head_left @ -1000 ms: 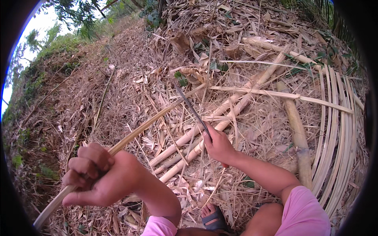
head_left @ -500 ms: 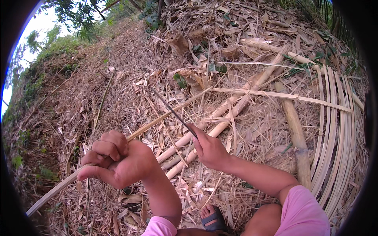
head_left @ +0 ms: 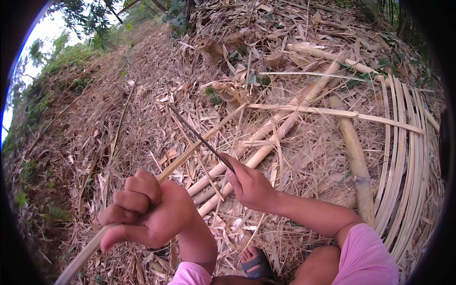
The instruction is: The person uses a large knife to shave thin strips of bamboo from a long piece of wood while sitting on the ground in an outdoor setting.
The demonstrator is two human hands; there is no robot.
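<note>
A long, narrow bamboo strip slants from the lower left up toward the middle of the view. My left hand is closed around it, with the fingers curled over and the thumb along its near part. In my right hand is a knife with a thin dark blade, seen nearly edge-on and pointing up and left. The blade crosses the strip beyond my left hand and appears to touch it. The knife's handle is hidden in my right fist.
Several split bamboo strips lie side by side at the right, near a thick bamboo piece. Bamboo poles cross the middle ground. Cut stumps stand beyond, amid dry leaves and shavings. My sandalled foot is below.
My left hand has come nearer and lower, drawing the bamboo strip down toward the lower left. The knife and my right hand have shifted slightly left and nearer.
</note>
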